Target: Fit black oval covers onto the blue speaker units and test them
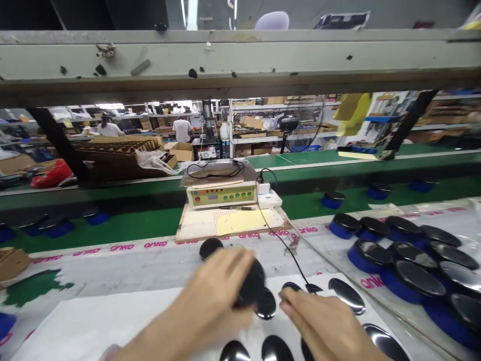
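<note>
My left hand (216, 291) is blurred by motion and curls round a black oval disc (251, 286) just above the white sheet (93, 326). My right hand (319, 318) lies beside it on the right, its fingertips at a small black oval piece (291, 287) where a black cable (280, 238) ends. Several glossy black oval pieces (345, 295) lie scattered on the white sheet around both hands. One more black disc (210, 247) rests just beyond my left hand.
A tester box (221, 194) with green buttons sits on a board straight ahead. Several blue-based black-topped units (406, 260) are stacked at the right on plastic film. A green conveyor belt (124, 225) runs behind with more blue units. A grey shelf beam (240, 57) hangs overhead; people work far behind.
</note>
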Tool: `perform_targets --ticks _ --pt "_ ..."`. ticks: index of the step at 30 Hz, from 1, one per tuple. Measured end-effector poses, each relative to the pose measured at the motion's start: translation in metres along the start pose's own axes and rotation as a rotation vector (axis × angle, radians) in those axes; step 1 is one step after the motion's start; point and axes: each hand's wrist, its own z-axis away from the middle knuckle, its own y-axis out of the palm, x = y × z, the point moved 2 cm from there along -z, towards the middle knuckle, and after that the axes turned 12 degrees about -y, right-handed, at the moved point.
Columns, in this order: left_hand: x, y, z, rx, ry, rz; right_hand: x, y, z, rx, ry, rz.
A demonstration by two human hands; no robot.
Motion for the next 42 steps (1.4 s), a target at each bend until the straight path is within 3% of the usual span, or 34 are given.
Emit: perform_targets --ticks 2,4,5,8,10,14,17,21,23,24,26,29,31,33,37,42 --pt "0.023 0.01 -0.009 -0.045 -0.152 0.014 -0.024 -0.019 0.006 -0.018 0.276 0.112" --pt "0.041 0.028 -0.016 0.019 -0.216 -0.015 -0.059 -0.043 0.012 0.02 0.678 0.312" --pt "0.046 0.039 -0.017 0.063 -0.206 -0.036 -0.079 -0.056 0.013 0.033 0.814 0.406" --pt "0.05 0.069 -0.014 0.136 -0.139 -0.08 -0.142 -0.083 0.008 0.121 0.998 0.521" --pt "0.051 0.081 -0.011 0.152 -0.133 -0.097 -0.178 -0.089 0.005 0.236 1.064 0.517" --pt "0.06 0.085 -0.01 0.19 -0.141 -0.122 -0.213 -0.091 0.001 0.419 1.104 0.44" --pt "0.061 0.077 -0.017 0.202 -0.162 -0.105 -0.2 -0.092 -0.01 0.43 1.054 0.446" --pt "0.022 0.052 -0.031 0.196 -0.174 0.061 -0.135 -0.079 -0.041 0.386 0.86 0.342" --pt "-0.006 0.036 -0.037 0.205 -0.175 0.361 -0.091 -0.066 -0.058 0.408 0.705 0.19" --pt "-0.017 0.029 -0.038 0.228 -0.187 0.528 -0.069 -0.06 -0.066 0.404 0.562 0.061" --pt "-0.028 0.017 -0.037 0.28 -0.285 0.874 -0.036 -0.056 -0.077 0.277 0.334 0.018" --pt "-0.018 0.01 -0.024 0.304 -0.581 1.387 -0.011 -0.057 -0.078 0.093 0.104 0.067" --pt "-0.007 0.009 -0.013 0.318 -0.73 1.667 -0.005 -0.054 -0.074 0.074 0.012 0.08" --pt "-0.001 0.008 -0.005 0.344 -0.79 1.826 -0.001 -0.047 -0.073 0.122 -0.029 0.046" --pt "-0.002 0.005 0.002 0.363 -0.77 1.827 0.005 -0.033 -0.079 0.127 -0.058 -0.04" --pt "-0.003 0.002 0.005 0.296 -0.72 1.567 0.007 -0.031 -0.084 0.075 -0.099 0.042"
